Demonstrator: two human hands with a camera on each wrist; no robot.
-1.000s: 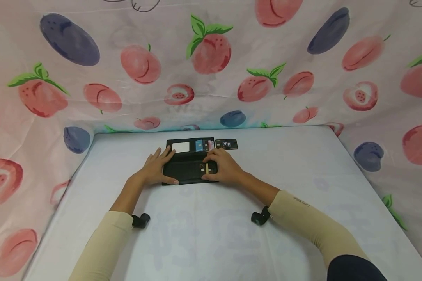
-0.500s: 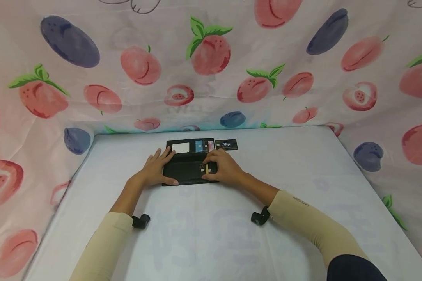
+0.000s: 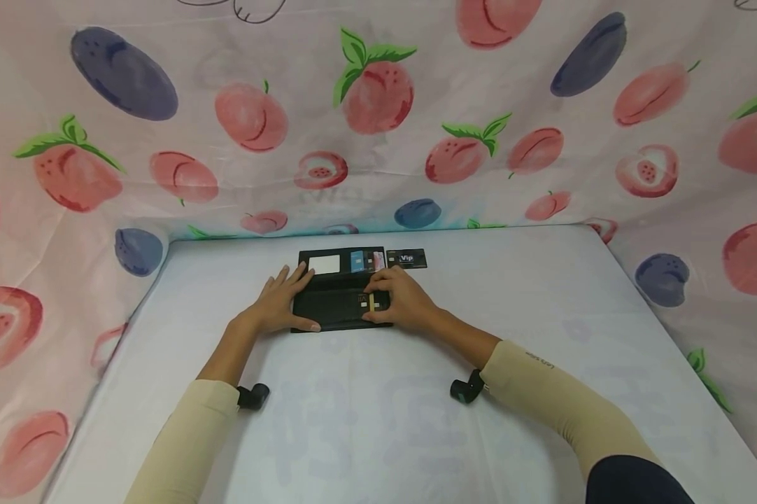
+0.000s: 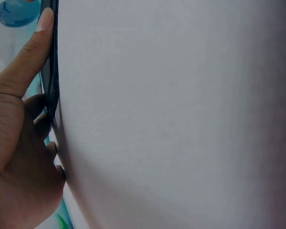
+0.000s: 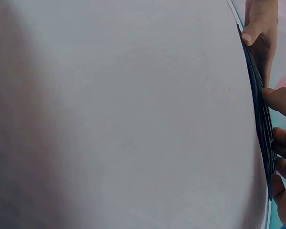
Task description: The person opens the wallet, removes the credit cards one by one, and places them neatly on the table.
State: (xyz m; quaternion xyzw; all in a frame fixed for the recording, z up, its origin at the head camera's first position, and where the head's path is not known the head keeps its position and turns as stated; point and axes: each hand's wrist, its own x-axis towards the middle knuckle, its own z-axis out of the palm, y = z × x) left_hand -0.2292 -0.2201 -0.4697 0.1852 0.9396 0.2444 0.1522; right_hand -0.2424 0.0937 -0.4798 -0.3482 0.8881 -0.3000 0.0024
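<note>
A black wallet (image 3: 328, 308) lies unfolded on the white table. Its upper panel holds a white insert (image 3: 324, 264), a blue card (image 3: 357, 262) and other cards. My left hand (image 3: 276, 302) rests on the wallet's left edge, fingers spread and thumb on the lower border. At the lower panel's right end, my right hand (image 3: 406, 299) pinches a dark card with a gold stripe (image 3: 371, 302), thumb below and fingers above; the hand partly hides it. In the left wrist view, the left thumb (image 4: 33, 52) lies along the wallet. The right wrist view shows the wallet (image 5: 257, 95) edge-on.
A black card marked "Vip" (image 3: 407, 259) lies on the table just right of the wallet's upper panel. The white tabletop (image 3: 378, 406) stretches toward the person. A fruit-patterned curtain (image 3: 378, 182) hangs behind and at both sides.
</note>
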